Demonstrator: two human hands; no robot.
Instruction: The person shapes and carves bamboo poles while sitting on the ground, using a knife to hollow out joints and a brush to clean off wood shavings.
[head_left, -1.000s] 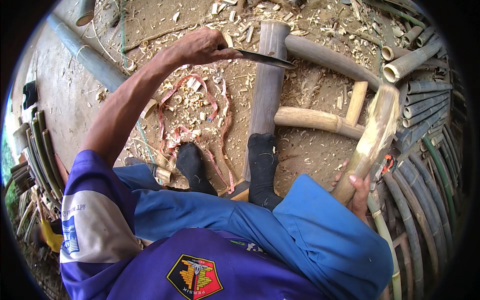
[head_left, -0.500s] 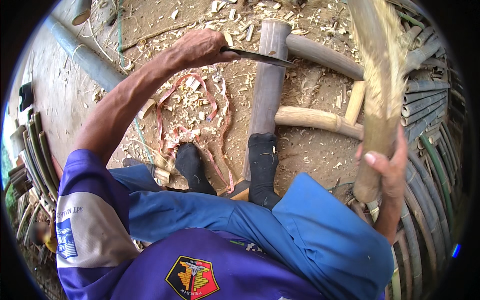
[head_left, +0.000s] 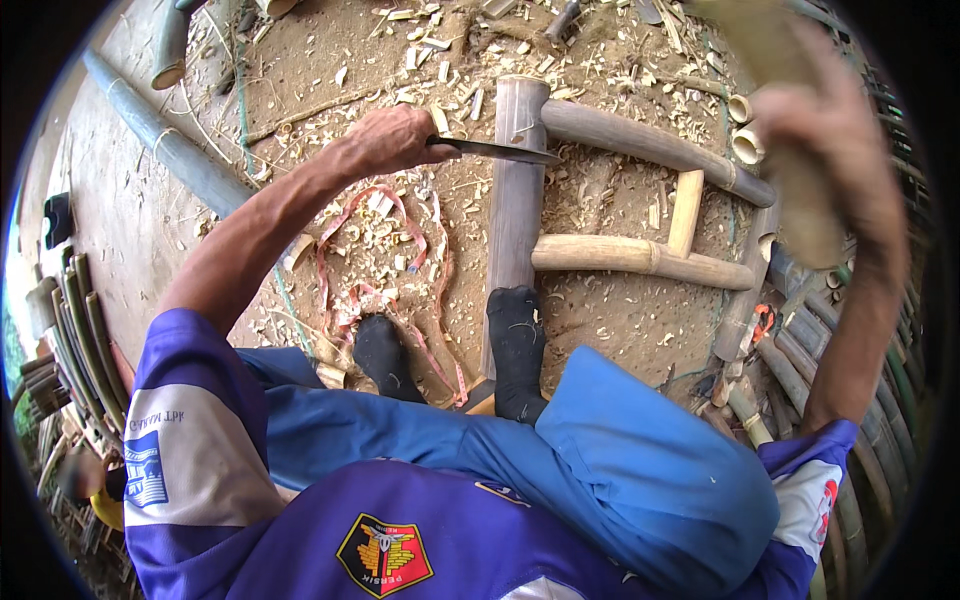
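Observation:
My left hand (head_left: pixel 395 138) is closed round the handle of a dark-bladed knife (head_left: pixel 500 151). Its blade lies across the upper part of an upright bamboo post (head_left: pixel 513 215), near a small notch. Raised at the right and smeared by motion, my right hand (head_left: pixel 825 125) grips a thick wooden club (head_left: pixel 812 215). The club is above the ground, apart from the knife. Two bamboo rails, an upper one (head_left: pixel 640 140) and a paler lower one (head_left: pixel 600 253), run right from the post. A short pale strut (head_left: pixel 685 213) joins them. My sock-covered foot (head_left: pixel 515 330) rests on the post's lower end.
Wood chips (head_left: pixel 385 225) and a loop of pink tape (head_left: pixel 325 260) lie on the dirt floor. Stacked bamboo poles (head_left: pixel 885 400) line the right side. A long bamboo pole (head_left: pixel 165 145) lies at the left, with cut bamboo (head_left: pixel 80 320) stacked below it.
My right hand has swung up and away with the club. The knife and left hand have shifted slightly left and down in view, with the blade still over the post.

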